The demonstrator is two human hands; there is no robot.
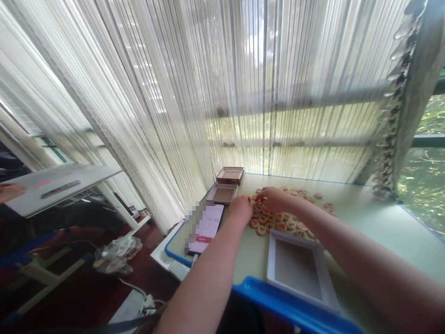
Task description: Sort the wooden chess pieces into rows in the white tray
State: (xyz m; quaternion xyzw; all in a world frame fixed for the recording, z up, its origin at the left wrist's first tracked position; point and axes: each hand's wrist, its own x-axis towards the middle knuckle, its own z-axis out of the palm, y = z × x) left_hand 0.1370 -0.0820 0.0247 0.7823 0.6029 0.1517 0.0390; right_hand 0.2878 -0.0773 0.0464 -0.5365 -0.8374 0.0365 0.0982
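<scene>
A pale tabletop (368, 227), trimmed in blue, is backed by a sheer curtain (174, 93) at twelve o'clock from the wooden discs (261, 230), which are spread across it, too crowded to be counted exactly. Three shallow boxes are counted: a near box (297, 271) at five o'clock, two far boxes (222, 195) near ten. One phone (209, 225) is laid toward nine. Both hands, left hand (242, 208) and right hand (271, 199), are held at the discs' ten-o'clock edge, fingers bent; whether any disc is gripped cannot be told.
</scene>
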